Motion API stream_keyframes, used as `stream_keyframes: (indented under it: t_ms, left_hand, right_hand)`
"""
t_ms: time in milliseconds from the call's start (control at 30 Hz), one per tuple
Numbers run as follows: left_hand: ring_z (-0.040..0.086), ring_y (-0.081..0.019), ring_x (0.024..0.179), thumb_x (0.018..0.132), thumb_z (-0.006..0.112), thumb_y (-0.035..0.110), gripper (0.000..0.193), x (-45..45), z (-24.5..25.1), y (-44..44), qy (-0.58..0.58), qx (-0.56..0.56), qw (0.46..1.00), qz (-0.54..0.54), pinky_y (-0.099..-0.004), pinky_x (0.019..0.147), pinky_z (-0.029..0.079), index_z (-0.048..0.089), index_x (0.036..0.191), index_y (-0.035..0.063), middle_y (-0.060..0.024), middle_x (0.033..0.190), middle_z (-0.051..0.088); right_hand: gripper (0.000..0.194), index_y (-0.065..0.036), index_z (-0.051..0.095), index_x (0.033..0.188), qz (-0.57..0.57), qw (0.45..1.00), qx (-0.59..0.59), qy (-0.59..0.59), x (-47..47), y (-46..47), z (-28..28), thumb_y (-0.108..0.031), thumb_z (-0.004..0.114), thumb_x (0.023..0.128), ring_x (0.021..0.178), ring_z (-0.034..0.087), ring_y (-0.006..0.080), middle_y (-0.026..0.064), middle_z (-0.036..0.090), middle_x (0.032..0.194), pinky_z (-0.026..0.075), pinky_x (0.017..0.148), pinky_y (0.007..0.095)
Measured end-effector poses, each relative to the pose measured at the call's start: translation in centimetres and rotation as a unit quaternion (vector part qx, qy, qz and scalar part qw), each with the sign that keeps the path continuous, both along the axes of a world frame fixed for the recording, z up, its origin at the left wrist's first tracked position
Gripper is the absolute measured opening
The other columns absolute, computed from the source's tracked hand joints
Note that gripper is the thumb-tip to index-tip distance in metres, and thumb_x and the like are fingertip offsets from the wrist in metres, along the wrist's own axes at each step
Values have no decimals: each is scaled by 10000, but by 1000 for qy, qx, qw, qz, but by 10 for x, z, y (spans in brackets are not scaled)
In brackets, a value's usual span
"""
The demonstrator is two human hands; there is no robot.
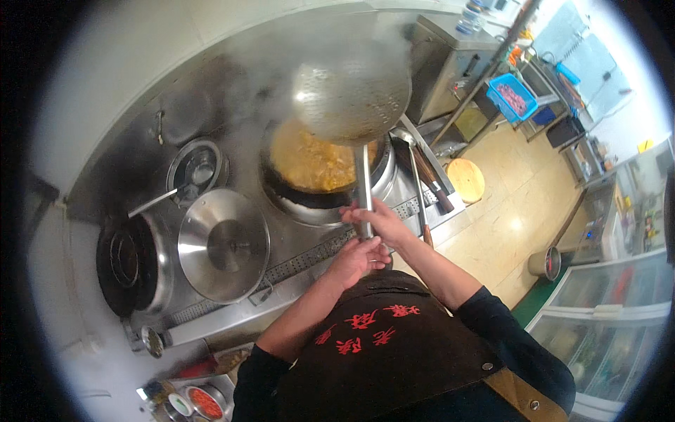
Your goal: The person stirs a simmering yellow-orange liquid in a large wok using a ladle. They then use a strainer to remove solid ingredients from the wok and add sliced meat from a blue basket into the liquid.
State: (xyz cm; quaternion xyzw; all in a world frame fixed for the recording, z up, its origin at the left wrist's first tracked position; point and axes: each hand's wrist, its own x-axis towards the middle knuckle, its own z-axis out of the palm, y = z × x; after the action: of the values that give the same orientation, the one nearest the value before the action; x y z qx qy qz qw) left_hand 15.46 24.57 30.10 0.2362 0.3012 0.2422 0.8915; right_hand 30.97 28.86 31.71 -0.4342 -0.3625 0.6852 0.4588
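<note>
A large perforated metal skimmer (353,103) is raised over a wok of bubbling yellow-orange food (314,163), its bowl partly veiled by steam. My right hand (384,224) grips its flat metal handle (364,179), thumb across the front. Just below, my left hand (359,259) is at the handle's lower end, fingers loosely curled around it. The skimmer's bowl hides the wok's far right side. Right of the wok, a long-handled ladle (419,195) and a bamboo wok brush (430,176) lie on the steel stove top.
Left of the wok are a wide steel pan (190,248), a metal pot (173,176) with a ladle (153,203) in it, and a second burner (121,264). Bowls with chopped red pieces (205,403) stand lower left. Rightward are a round wooden board (465,180) and a blue basket (495,97).
</note>
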Motion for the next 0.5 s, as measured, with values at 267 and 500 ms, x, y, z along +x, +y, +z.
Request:
stream_keyframes:
  t_ms: [267, 500]
  left_hand:
    - [473, -117, 492, 940, 633, 118, 110, 48, 9, 49, -50, -77, 981, 173, -305, 454, 431, 560, 1022, 106, 18, 665, 478]
    - [564, -155, 543, 932, 649, 94, 210, -12, 50, -10, 204, 105, 930, 287, -303, 515, 465, 531, 1105, 87, -26, 709, 553]
  right_hand:
    - [461, 7, 543, 1357, 11, 957, 179, -228, 111, 2, -44, -300, 591, 1015, 1204, 609, 313, 189, 644, 1293, 473, 1024, 381]
    - [354, -37, 568, 1143, -86, 878, 61, -467, 227, -77, -124, -182, 752, 877, 807, 626, 330, 162, 603, 957, 520, 702, 442]
